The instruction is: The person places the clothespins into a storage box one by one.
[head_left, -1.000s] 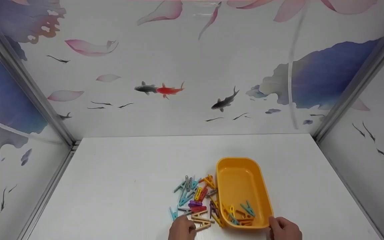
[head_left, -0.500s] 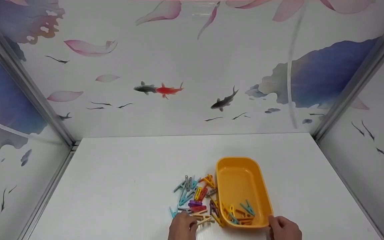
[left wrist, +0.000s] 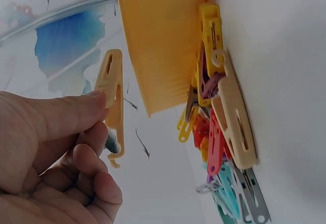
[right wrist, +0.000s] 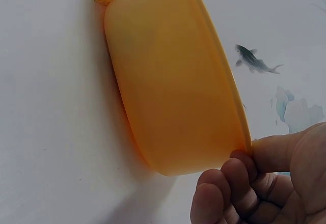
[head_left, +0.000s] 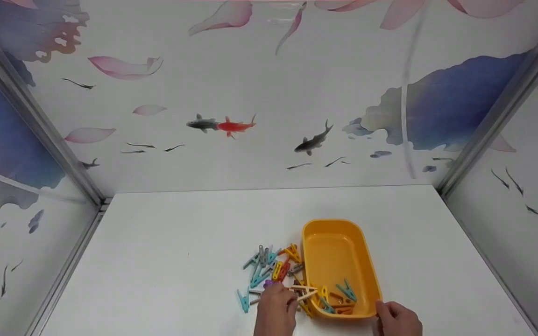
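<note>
My left hand (head_left: 276, 308) pinches a beige clothespin (left wrist: 116, 84) between thumb and fingers, just left of the near end of a yellow plastic tray (head_left: 334, 252). Below that hand, a second beige clothespin (left wrist: 235, 114) lies on the table in the left wrist view. My right hand (head_left: 397, 319) grips the tray's near right corner, thumb and finger on its rim. Inside the tray's near end lie several clothespins, among them a teal clothespin (head_left: 346, 291). Part of the loose pile is hidden behind my left hand.
Left of the tray, several loose clothespins crowd together, including a red clothespin (head_left: 284, 270), a grey clothespin (head_left: 261, 255) and a light blue clothespin (head_left: 243, 301). Some touch the tray's left side. Printed panels (head_left: 269, 154) wall the white table (head_left: 180, 261) at the back and sides.
My left hand has lifted a beige clothespin from the near edge of the pile and carried it right, toward the tray. My right hand still holds the tray's corner.
</note>
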`<state>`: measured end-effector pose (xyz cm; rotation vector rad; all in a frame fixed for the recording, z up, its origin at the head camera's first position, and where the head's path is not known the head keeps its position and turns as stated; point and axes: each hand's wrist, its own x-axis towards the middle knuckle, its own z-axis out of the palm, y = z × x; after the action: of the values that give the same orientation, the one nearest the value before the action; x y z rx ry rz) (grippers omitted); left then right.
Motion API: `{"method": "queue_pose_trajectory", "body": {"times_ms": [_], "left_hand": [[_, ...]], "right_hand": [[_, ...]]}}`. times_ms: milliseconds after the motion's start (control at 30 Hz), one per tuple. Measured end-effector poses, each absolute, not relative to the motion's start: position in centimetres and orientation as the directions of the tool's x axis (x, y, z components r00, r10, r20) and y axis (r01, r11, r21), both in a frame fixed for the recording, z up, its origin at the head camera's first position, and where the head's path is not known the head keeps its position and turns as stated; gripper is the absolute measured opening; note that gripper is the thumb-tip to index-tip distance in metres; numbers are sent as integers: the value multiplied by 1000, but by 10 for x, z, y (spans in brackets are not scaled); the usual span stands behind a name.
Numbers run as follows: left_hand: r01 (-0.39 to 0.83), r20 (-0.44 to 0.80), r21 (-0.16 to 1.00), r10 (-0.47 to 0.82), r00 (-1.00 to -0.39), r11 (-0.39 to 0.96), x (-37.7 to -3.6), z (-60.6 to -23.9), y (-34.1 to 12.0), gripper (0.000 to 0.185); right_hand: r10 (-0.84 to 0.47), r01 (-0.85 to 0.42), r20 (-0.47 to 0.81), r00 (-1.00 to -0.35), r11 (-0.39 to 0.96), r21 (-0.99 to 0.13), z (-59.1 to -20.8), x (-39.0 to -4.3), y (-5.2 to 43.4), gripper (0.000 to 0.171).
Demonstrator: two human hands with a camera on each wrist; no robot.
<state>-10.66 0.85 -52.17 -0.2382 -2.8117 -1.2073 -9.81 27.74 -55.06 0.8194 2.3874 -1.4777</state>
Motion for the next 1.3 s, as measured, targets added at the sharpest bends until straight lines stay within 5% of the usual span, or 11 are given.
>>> {"method": "queue_pose_trajectory", "body": {"times_ms": [700,1100,1300], "left_hand": [[296,217,740,202,-955,604,-118,-535,45,7],[116,44,766,129,-991,633,-119,-530,29,5],[98,74,749,64,-995,655,-117,-533,12,5]], "right_hand": [[354,536,-419,-836,366,-760,-551,-98,277,35],[349,569,-462,-815,339,-749,-550,-99,277,36],[344,583,-482,-806,315,-749,-550,-99,276,35]]}}
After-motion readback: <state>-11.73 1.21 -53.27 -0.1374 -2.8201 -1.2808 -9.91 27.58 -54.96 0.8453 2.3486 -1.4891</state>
